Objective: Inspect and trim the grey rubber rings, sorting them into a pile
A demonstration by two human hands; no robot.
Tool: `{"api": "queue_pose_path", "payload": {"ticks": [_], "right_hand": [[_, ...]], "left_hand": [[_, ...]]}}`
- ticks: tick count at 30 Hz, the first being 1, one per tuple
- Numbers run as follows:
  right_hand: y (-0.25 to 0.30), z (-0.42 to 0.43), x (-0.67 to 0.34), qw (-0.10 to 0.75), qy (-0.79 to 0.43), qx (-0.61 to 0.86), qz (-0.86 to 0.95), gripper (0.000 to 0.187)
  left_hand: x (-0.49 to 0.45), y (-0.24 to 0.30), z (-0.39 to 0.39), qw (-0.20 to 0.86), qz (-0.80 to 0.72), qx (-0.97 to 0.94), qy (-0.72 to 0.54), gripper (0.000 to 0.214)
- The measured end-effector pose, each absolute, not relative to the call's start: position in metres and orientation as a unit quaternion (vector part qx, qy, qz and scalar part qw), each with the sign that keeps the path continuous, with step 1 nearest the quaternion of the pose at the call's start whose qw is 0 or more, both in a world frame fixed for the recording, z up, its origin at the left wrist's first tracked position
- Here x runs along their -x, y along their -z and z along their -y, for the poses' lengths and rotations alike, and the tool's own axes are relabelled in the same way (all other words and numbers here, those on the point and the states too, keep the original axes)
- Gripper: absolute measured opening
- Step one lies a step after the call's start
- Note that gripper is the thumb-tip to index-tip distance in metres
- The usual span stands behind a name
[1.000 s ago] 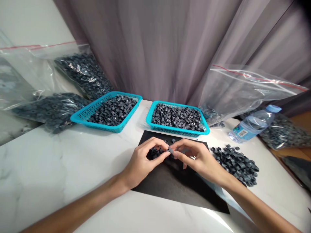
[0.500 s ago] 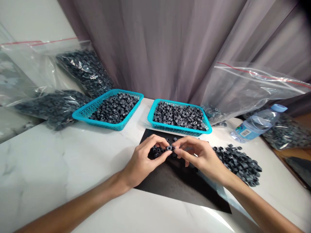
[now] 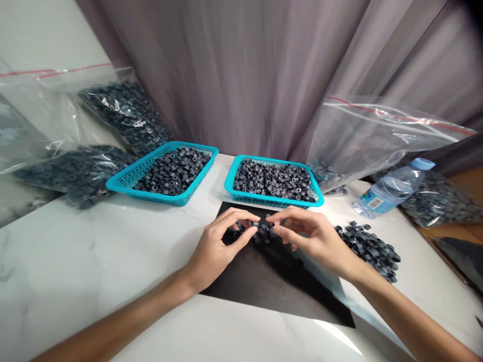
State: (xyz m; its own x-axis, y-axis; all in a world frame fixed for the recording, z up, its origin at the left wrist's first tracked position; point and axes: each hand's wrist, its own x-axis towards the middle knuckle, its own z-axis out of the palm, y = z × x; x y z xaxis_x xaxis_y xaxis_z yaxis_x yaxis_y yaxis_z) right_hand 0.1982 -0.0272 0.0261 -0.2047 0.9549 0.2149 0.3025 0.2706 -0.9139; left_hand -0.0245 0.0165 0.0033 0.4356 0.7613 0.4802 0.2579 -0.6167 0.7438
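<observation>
Between the thumb and fingertips of my left hand (image 3: 217, 244) is a small grey plastic cylinder (image 3: 255, 224), seen from its side. My right hand (image 3: 315, 239) pinches a dark hollow plastic ring (image 3: 270, 227), its opening showing. A small gap separates the two pieces. Both hands are above a black mat (image 3: 256, 281), on which several loose dark pieces (image 3: 236, 234) lie, partly hidden by my fingers. To the right of my right hand, a pile of dark grey rings (image 3: 370, 249) rests on the white table.
Two blue baskets, a left one (image 3: 113, 185) and a right one (image 3: 320, 202), hold many small grey parts. Zip bags of parts stand at the left (image 3: 124, 113) and right (image 3: 350, 146). A water bottle (image 3: 392, 188) leans behind the pile, on the marble-look table (image 3: 124, 251).
The pieces in my hands were close together and are now apart. My left hand's piece has turned from its holed end to its side. The whole view has shifted slightly.
</observation>
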Motion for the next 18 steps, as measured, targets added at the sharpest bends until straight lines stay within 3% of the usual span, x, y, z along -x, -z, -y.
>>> {"api": "queue_pose_path", "payload": {"ticks": [8,18], "right_hand": [[-0.0276,0.0296,-0.1947,0.428,-0.421,0.461,0.654,0.028],[-0.0229,0.0298,-0.1935,0.422,-0.399,0.468,0.666,0.021]], "left_hand": [[0.0170,-0.0051,-0.0145,0.526,-0.292,-0.675,-0.427,0.015],[0.0204,-0.0065,-0.0123,0.543,-0.287,-0.668,-0.420,0.013]]}}
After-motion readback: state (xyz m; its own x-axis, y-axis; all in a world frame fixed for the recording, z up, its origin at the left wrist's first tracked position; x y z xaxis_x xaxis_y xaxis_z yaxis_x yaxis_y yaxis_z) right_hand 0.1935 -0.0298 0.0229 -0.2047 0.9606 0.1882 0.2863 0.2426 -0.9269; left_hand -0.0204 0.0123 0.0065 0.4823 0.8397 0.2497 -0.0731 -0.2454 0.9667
